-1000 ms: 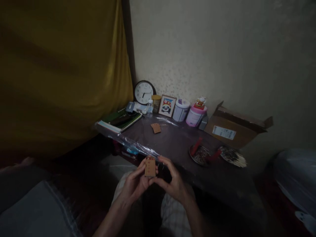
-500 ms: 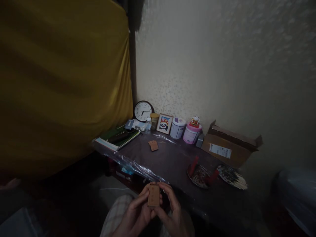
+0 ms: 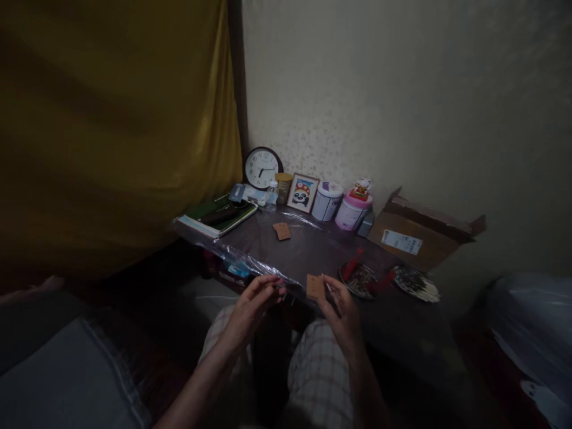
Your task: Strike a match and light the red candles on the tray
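My right hand (image 3: 342, 305) pinches a small brown card (image 3: 315, 286) by its edge, just above the near edge of the dark low table (image 3: 313, 253). My left hand (image 3: 252, 307) hovers to the left of it with fingers loosely curled and apart, nothing visible in them. A second brown card (image 3: 282, 231) lies flat on the table farther back. Both hands are above my lap in checked trousers.
Along the wall stand a clock (image 3: 261, 168), a small panda picture (image 3: 302, 193), two round tubs (image 3: 328, 201) and an open cardboard box (image 3: 417, 234). Books (image 3: 217, 217) lie at the table's left end. Two dishes with red-handled items (image 3: 360, 277) sit at the right. A yellow curtain (image 3: 111, 131) hangs left.
Both hands held the card together before. Now they have parted: the right hand carries the card to the right toward the table, and the left hand has let go.
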`<action>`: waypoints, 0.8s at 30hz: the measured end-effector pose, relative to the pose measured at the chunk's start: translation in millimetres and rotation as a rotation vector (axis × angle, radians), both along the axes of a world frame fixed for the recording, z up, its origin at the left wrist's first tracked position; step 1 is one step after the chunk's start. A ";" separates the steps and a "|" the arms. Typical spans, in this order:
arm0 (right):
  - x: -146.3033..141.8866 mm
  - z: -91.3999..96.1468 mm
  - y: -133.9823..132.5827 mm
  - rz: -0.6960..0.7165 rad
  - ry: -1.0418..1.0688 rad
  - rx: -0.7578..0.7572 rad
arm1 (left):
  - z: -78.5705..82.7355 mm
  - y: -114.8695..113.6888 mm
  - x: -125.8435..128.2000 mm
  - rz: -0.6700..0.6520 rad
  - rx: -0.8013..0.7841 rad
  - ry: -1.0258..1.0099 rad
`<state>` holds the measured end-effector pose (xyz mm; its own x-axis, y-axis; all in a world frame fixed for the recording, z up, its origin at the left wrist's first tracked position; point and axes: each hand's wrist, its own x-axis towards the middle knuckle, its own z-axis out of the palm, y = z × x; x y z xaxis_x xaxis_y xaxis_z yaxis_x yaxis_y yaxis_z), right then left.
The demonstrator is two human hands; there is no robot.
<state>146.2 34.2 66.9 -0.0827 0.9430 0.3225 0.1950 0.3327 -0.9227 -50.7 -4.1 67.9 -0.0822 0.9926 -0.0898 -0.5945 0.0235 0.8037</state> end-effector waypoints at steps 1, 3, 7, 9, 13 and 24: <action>0.3 0.9 -0.4 0.000 -0.002 0.005 | 1.6 -1.2 -0.3 0.011 0.012 0.032; -0.1 0.1 -2.4 0.010 -0.017 0.003 | 4.4 -4.5 0.0 0.019 0.027 0.094; -5.4 -5.8 -8.0 0.072 -0.075 -0.020 | 8.8 -11.0 1.7 -0.008 0.051 0.183; -10.6 -6.9 -11.1 0.106 -0.095 -0.010 | 10.8 -13.1 3.0 -0.053 0.082 0.192; -22.5 -4.7 -18.7 0.157 -0.126 0.025 | 14.0 -15.3 6.9 -0.114 0.160 0.230; -1.6 -7.2 -4.0 -0.016 0.255 -0.120 | 1.8 -11.6 -10.5 0.016 0.066 0.204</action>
